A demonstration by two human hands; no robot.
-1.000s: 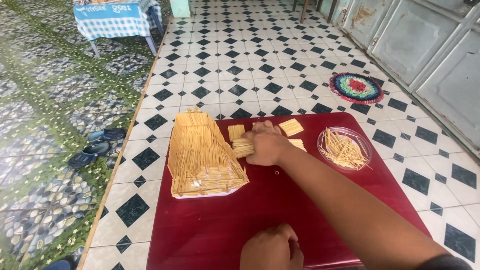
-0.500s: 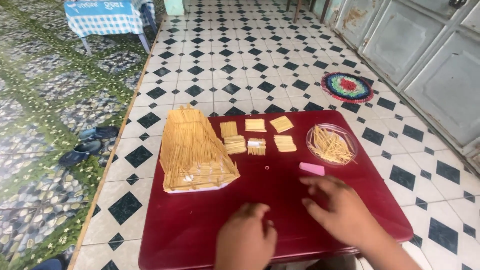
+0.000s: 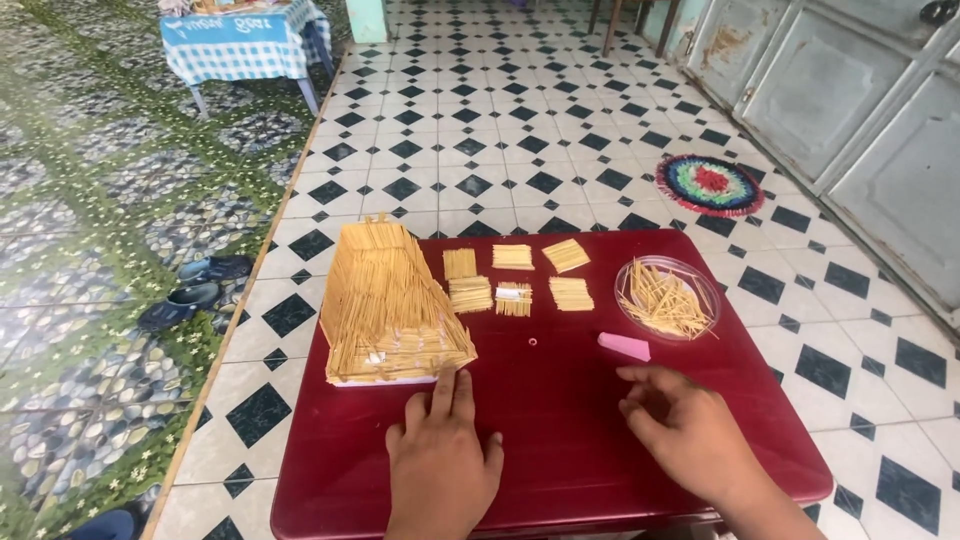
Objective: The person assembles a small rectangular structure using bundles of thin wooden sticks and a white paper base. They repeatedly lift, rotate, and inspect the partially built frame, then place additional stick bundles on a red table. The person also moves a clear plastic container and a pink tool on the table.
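Observation:
My left hand (image 3: 440, 460) lies flat on the dark red table (image 3: 560, 400), fingers together, its fingertips touching the near edge of a large toothpick panel (image 3: 392, 306) glued on white card. My right hand (image 3: 685, 430) hovers over the table at the right, fingers spread and holding nothing, just below a small pink piece (image 3: 623, 346). Several small square toothpick mats (image 3: 514, 281) lie in two rows behind. A clear round dish (image 3: 667, 298) holds loose toothpicks at the right. A tiny ring (image 3: 533, 341) lies mid-table.
The table stands on a black-and-white tiled floor. A pair of sandals (image 3: 195, 282) sits on the patterned floor to the left. A round colourful mat (image 3: 710, 184) lies near grey metal doors (image 3: 850, 100). A small table with a blue checked cloth (image 3: 245, 45) stands far back.
My right hand drew back from the small mats toward the near right of the table. My left hand moved forward and flattened by the big panel. The camera view shifted slightly.

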